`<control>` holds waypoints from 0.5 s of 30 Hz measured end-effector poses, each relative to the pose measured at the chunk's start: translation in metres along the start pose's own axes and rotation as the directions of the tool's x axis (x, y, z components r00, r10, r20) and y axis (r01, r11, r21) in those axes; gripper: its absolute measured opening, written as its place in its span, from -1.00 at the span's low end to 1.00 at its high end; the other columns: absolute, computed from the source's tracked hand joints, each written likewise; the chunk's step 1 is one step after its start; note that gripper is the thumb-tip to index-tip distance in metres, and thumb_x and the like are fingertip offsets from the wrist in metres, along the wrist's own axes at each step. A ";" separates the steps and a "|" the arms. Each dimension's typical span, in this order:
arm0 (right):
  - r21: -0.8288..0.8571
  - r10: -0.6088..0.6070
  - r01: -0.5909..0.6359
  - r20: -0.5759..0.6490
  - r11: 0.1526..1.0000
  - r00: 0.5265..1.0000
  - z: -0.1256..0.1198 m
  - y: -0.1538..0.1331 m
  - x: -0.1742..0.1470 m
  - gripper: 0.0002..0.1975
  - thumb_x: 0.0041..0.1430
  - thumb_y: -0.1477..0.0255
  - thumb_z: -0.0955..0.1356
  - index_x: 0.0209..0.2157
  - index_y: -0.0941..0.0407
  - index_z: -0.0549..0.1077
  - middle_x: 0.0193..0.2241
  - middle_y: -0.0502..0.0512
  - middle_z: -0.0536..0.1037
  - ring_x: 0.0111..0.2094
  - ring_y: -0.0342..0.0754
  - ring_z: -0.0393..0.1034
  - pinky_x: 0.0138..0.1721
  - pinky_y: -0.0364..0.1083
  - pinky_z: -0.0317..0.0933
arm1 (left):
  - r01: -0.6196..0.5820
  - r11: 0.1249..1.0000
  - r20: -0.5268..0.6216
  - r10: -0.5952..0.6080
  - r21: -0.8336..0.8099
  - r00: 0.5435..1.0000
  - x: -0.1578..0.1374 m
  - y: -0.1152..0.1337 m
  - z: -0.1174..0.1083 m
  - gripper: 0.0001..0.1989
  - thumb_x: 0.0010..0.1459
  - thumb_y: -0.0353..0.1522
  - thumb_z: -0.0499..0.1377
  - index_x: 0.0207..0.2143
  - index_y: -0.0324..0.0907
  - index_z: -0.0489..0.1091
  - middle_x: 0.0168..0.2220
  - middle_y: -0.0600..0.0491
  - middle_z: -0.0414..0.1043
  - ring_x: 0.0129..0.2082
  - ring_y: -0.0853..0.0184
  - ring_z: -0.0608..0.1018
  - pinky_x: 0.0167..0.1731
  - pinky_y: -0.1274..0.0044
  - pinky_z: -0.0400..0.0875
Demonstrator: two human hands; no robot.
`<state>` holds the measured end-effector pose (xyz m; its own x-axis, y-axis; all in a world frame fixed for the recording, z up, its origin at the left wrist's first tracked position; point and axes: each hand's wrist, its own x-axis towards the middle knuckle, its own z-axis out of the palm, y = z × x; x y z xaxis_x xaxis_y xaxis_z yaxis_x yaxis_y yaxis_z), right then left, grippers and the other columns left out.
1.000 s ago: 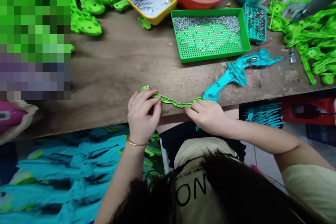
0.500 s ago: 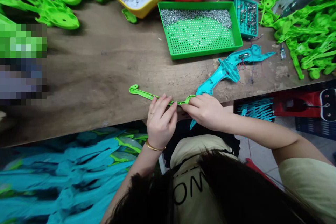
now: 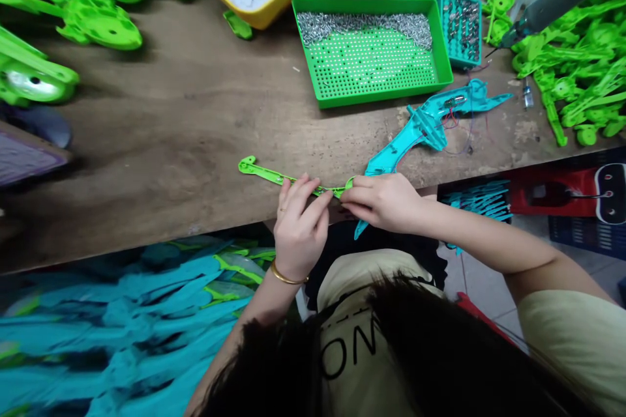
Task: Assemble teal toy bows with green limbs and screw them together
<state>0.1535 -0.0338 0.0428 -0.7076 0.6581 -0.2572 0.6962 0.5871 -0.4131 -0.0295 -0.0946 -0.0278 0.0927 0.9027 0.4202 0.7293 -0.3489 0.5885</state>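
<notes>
While a left hand, a gold bangle at its wrist, and a right hand work side by side at the near edge of a worn wooden surface, a slim, bright-green plastic strip runs between and under them, as I see it from here. Shallow and rimmed like a channel, the strip ends at the left in a hooked tip, slopes down through its middle, where a thin dark line follows its length, and curls up toward the right. The right hand's fingers pinch that curled end; the left's lie slightly parted across the middle, touching it, though I cannot tell whether they grip. Just beyond the right hand, a teal plastic piece lies open side up, carrying a shiny metal part with red wires; its lower tip shows past the surface's edge. Behind stands a green tray, small silvery pieces heaped along its far side.
</notes>
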 end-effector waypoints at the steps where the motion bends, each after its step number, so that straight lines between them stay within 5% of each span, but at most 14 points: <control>1: -0.008 -0.006 0.006 0.011 1.000 1.000 0.000 0.000 0.000 -0.66 0.36 0.31 0.17 -0.15 0.11 0.52 -0.25 0.10 0.57 -0.33 -0.12 0.39 -0.39 -0.11 -0.03 | 0.005 1.000 0.001 -0.005 0.003 1.000 0.000 0.000 0.000 -0.77 0.18 -0.49 0.12 -0.19 -0.07 0.51 -0.05 -0.01 0.51 0.10 0.18 0.49 0.20 0.12 0.30; 9: 0.005 0.279 -0.280 -0.054 0.960 0.959 -0.003 -0.002 0.004 -0.75 0.32 0.32 0.20 -0.22 0.12 0.45 -0.26 0.04 0.59 -0.35 -0.12 0.42 -0.44 -0.11 -0.11 | -0.112 0.993 0.012 0.111 0.041 0.994 -0.001 -0.003 0.000 -0.75 0.15 -0.55 0.14 -0.15 -0.19 0.49 -0.04 -0.11 0.48 0.15 0.12 0.44 0.22 0.11 0.27; 15: -0.168 0.280 -0.297 -0.118 0.940 0.953 0.001 -0.010 0.012 -0.77 0.30 0.41 0.17 -0.26 0.15 0.43 -0.35 0.08 0.57 -0.42 -0.08 0.39 -0.48 -0.07 -0.22 | -0.097 0.995 0.001 0.097 0.030 0.995 0.002 -0.007 0.003 -0.75 0.18 -0.53 0.12 -0.12 -0.16 0.49 -0.02 -0.09 0.48 0.15 0.14 0.44 0.22 0.12 0.27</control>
<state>0.1380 -0.0320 0.0423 -0.4650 0.8469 -0.2580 0.8849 0.4355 -0.1652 -0.0327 -0.0894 -0.0332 0.1642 0.8647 0.4747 0.7369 -0.4274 0.5237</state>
